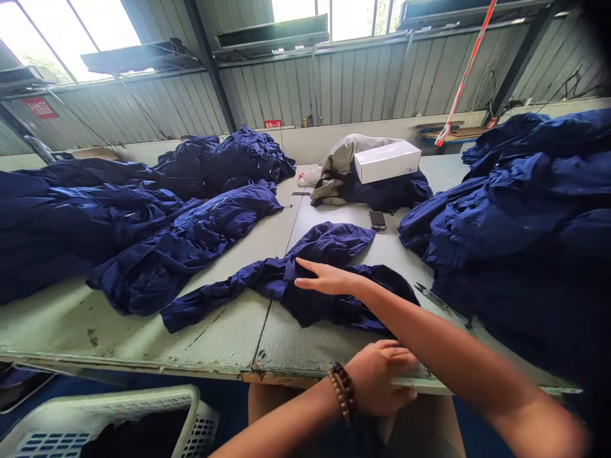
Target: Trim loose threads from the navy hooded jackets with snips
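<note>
A navy-blue garment [319,305] lies crumpled on the table in front of me, one sleeve [210,302] stretching to the left. Above its middle is my right hand [329,278], fingers extended and apart; whether it touches the cloth I cannot tell. My left hand [382,378], with beaded bracelets at the wrist, is at the table's front edge under my right forearm. Its fingers are curled and slightly blurred, and what they hold, if anything, is hidden. Dark scissors [442,300] lie to the right of the garment.
Navy garments are heaped at left [119,216] and right [515,242]. Farther back, a white box [387,161] rests on dark and beige cloth, near a small black object [377,220]. A white plastic basket [191,413] holding dark cloth stands below the worn table edge. A red-and-white cord [468,70] hangs down.
</note>
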A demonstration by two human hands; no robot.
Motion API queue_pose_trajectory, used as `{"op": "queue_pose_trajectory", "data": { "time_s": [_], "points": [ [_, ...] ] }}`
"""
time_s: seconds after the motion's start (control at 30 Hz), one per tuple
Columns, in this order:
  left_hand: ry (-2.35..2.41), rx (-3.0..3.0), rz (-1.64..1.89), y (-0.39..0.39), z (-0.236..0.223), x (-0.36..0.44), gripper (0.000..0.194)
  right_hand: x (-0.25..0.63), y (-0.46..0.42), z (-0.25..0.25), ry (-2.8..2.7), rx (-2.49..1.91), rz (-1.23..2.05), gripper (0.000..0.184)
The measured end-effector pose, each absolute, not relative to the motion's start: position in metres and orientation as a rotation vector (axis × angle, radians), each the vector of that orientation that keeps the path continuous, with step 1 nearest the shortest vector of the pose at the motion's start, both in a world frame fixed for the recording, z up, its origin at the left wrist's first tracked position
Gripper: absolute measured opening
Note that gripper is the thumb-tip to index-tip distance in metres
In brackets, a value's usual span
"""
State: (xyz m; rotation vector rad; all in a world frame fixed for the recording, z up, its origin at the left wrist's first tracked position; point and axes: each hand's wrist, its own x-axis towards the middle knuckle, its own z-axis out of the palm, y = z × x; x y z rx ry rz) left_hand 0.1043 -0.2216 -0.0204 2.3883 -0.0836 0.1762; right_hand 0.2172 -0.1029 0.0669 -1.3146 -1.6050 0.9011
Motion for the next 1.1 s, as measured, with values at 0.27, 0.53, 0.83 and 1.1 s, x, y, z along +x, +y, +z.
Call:
{"op": "queue_pose_trajectory", "data": {
  "time_s": [0.27, 0.53, 0.83, 1.1],
  "points": [
    [0.550, 2.968, 0.239, -0.084, -0.008, 0.067, 0.096, 0.281, -0.263, -0.020, -1.043, -2.158, -0.031, 0.088],
    [0.667, 3.077, 0.216, -0.004, 0.018, 0.111, 0.089, 0.263, -0.314, -0.115, -1.068, -2.653, 0.009, 0.076],
    [0.488, 3.159, 0.043, -0.013, 0.040, 0.093, 0.030, 0.331, -0.330, -0.093, -1.131, -2.398, -0.214, 0.045],
    [-0.011, 3.348, 0.377, -0.068, 0.098, 0.110, 0.045, 0.360, -0.281, -0.033, -0.586, -1.954, -0.231, 0.098]
  ]
}}
